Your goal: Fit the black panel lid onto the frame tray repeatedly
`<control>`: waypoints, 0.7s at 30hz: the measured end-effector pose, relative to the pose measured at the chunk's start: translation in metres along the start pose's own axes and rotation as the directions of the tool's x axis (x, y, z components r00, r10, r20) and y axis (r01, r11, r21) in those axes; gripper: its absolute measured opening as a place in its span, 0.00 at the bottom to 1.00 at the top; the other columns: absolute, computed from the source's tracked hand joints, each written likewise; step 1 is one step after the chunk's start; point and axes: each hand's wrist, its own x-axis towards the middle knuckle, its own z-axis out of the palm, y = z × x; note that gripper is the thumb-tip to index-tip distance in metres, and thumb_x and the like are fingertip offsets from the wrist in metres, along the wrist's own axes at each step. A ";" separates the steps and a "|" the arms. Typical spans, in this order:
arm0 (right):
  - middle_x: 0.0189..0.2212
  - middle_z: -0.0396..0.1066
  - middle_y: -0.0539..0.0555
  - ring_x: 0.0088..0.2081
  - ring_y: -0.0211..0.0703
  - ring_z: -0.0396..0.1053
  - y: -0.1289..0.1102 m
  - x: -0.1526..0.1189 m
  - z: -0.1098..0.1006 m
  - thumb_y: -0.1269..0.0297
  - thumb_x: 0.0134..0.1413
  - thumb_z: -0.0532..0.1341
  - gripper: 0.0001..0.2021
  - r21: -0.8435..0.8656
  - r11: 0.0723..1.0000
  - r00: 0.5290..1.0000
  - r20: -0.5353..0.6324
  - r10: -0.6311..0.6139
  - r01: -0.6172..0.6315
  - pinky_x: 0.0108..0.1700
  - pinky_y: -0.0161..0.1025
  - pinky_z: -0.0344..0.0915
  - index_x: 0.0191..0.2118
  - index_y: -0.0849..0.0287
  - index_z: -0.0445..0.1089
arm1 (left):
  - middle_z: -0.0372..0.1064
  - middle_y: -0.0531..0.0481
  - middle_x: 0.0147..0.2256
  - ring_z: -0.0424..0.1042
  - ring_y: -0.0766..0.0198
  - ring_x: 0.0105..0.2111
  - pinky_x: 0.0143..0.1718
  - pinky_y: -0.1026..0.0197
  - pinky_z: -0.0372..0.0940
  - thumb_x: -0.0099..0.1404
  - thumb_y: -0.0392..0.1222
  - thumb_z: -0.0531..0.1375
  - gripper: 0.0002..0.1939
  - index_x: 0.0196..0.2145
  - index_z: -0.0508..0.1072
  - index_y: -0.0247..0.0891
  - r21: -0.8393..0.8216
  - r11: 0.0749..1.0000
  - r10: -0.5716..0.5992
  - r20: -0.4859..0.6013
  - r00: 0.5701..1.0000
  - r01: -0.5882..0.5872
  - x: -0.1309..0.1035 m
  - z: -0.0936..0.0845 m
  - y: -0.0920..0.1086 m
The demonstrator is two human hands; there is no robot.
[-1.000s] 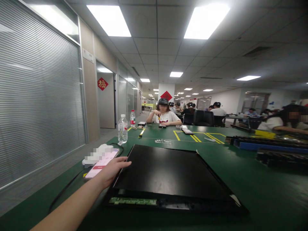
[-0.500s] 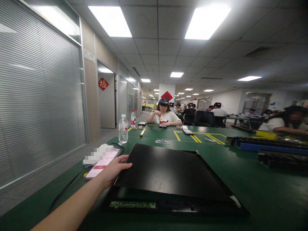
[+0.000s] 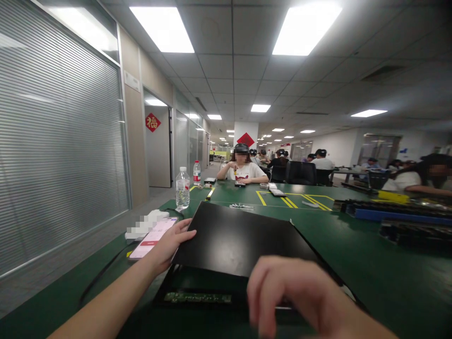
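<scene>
A black flat panel (image 3: 243, 238) lies tilted over a dark frame (image 3: 197, 278), its left side raised. My left hand (image 3: 174, 242) grips the panel's left edge, thumb on top. A green circuit board (image 3: 197, 297) shows in the frame's near side. My right hand (image 3: 289, 292) is above the near right part of the panel and frame, its fingers bent downward and blurred; whether it touches them is unclear, and I see nothing in it.
On the green table (image 3: 353, 263) are a phone (image 3: 153, 238), a water bottle (image 3: 182, 188), a smaller bottle (image 3: 197, 173) and black and blue parts (image 3: 395, 214) at right. A person (image 3: 243, 169) sits opposite.
My right hand has come into view from the lower right. The panel's left side has risen slightly in my left hand, showing more of the frame beneath.
</scene>
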 end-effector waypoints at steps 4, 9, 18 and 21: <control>0.25 0.67 0.52 0.27 0.36 0.63 0.044 0.003 -0.061 0.56 0.49 0.58 0.12 0.023 0.990 0.803 -0.582 0.129 -0.142 0.34 0.36 0.60 0.26 0.60 0.70 | 0.72 0.42 0.44 0.73 0.52 0.40 0.40 0.55 0.68 0.48 0.33 0.65 0.33 0.52 0.60 0.37 -0.055 0.998 0.032 0.045 0.998 -0.029 -0.002 0.003 0.002; 0.30 0.71 0.55 0.26 0.38 0.64 0.121 -0.035 -0.120 0.60 0.43 0.58 0.12 0.281 0.834 0.226 -0.877 0.424 -0.475 0.27 0.35 0.60 0.33 0.62 0.72 | 0.70 0.45 0.47 0.71 0.53 0.44 0.47 0.53 0.64 0.50 0.33 0.64 0.32 0.53 0.60 0.39 -0.132 0.986 0.114 0.099 0.989 -0.100 0.000 0.002 0.001; 0.29 0.74 0.58 0.39 0.53 0.69 0.134 -0.061 -0.129 0.59 0.35 0.64 0.09 0.215 0.640 0.206 -0.831 0.517 -0.738 0.46 0.45 0.60 0.22 0.60 0.72 | 0.68 0.44 0.49 0.69 0.50 0.46 0.47 0.52 0.64 0.49 0.37 0.64 0.34 0.54 0.59 0.40 -0.124 0.978 0.179 0.074 0.981 -0.169 -0.003 0.005 0.003; 0.28 0.75 0.56 0.37 0.51 0.71 0.121 -0.057 -0.121 0.62 0.36 0.65 0.08 0.319 0.714 0.229 -0.799 0.556 -0.623 0.45 0.43 0.62 0.26 0.59 0.72 | 0.69 0.45 0.49 0.70 0.49 0.45 0.46 0.52 0.64 0.48 0.38 0.64 0.37 0.56 0.59 0.40 -0.101 0.980 0.175 0.039 0.984 -0.170 0.000 -0.001 0.007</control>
